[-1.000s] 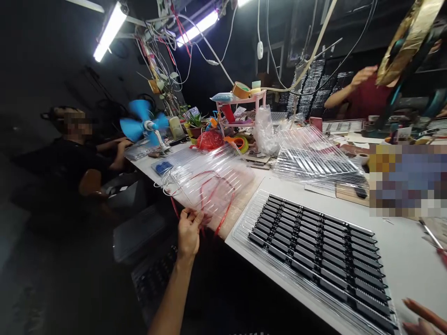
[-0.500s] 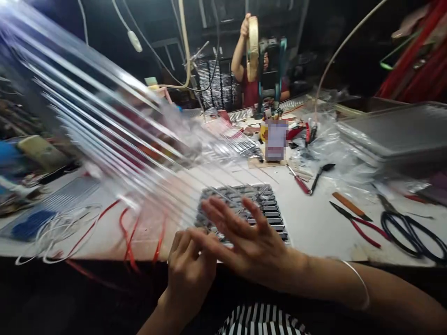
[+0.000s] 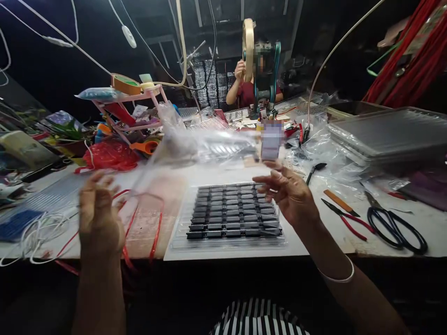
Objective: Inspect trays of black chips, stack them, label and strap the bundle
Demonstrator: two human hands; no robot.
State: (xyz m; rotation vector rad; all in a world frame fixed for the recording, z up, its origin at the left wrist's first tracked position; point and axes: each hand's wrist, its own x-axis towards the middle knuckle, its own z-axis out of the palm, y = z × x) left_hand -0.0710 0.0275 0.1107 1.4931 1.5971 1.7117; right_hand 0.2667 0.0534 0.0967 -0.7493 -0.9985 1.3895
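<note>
Head view: left hand and right hand (open or gripping, cannot tell) flank a blurred clear sheet.

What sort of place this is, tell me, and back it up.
Probably a workshop for assembling or packing parts by hand: a clear plastic tray holds black parts in rows, pliers and scissors lie to its right on the worktable, and another person is on the far side.
</note>
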